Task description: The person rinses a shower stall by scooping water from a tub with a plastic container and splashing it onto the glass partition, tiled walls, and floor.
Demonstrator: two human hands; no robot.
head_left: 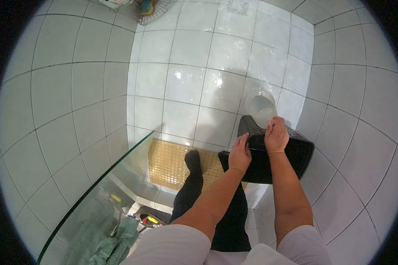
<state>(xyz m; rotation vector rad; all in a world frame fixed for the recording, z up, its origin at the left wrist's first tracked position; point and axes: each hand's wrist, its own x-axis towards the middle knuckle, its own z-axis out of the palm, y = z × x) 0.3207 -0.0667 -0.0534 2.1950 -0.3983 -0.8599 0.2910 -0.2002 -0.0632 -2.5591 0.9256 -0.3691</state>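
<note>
A black bin with a woven-pattern side (296, 161) stands in front of me at the right, its dark top turned up toward the camera. At its left edge, my left hand (240, 153) has its fingers closed on the rim. My right hand (277, 136) reaches over the bin and grips the near edge of a translucent plastic container (260, 105). That container is tilted beyond the bin's far side, above the tiles. Its contents are hard to make out.
White floor tiles (188, 81) look wet. My dark shoes are on a yellow mosaic strip (168, 163). A glass panel (93, 190) with a green towel (115, 243) stands at left. A wire rack (157, 11) holds a sponge (147, 6) at the far left. Tiled walls flank both sides.
</note>
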